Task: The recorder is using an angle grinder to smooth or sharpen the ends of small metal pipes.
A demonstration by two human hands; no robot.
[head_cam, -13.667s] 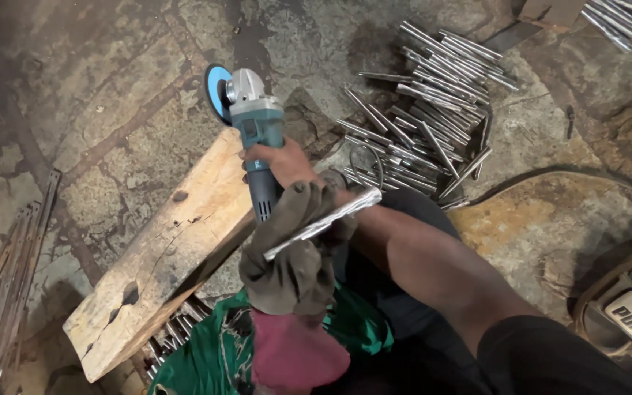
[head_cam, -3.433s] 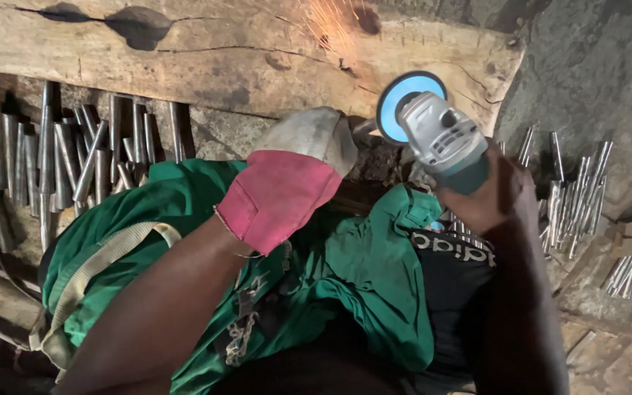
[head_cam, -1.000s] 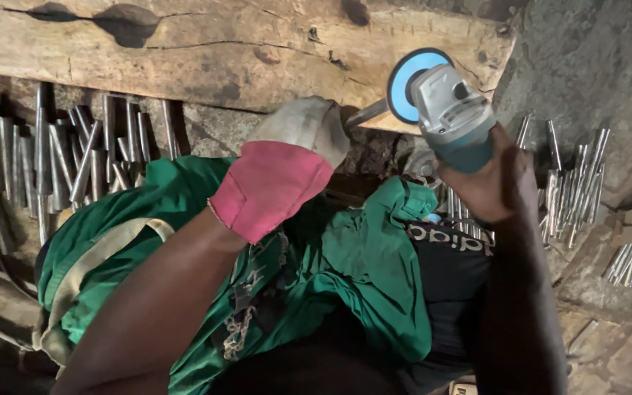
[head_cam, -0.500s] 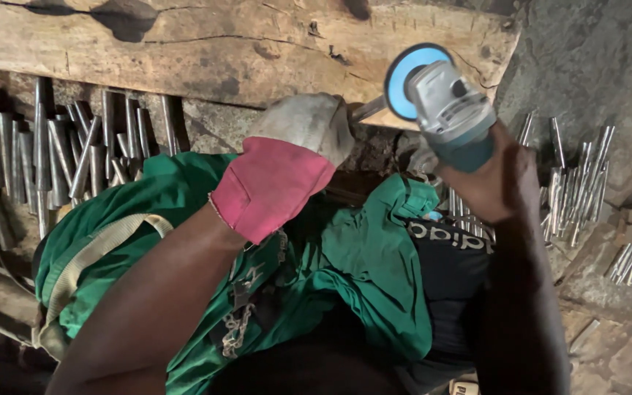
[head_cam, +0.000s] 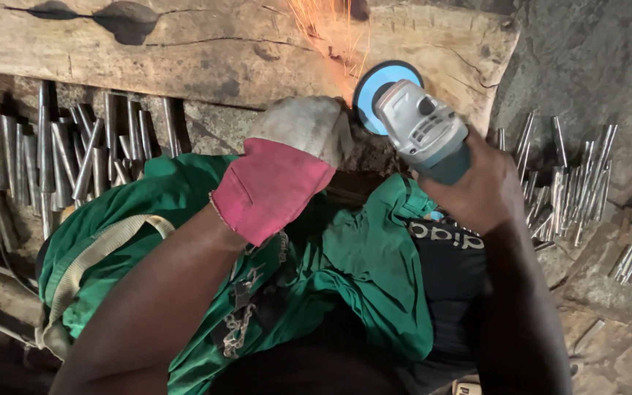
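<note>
Against the edge of the wooden plank (head_cam: 184, 51): grinder (head_cam: 422, 132) gripped in bare right hand (head_cam: 477, 186), fingers wrapped tight, blue disc (head_cam: 374, 84) throwing sparks (head_cam: 323, 29); gloved left hand (head_cam: 287, 161) clenched on a hidden workpiece; grinding judged underway, steady pressure next.

The gloved left hand (head_cam: 294, 157) hides whatever it grips; the grinder (head_cam: 422, 132) covers its own disc's contact point.
</note>
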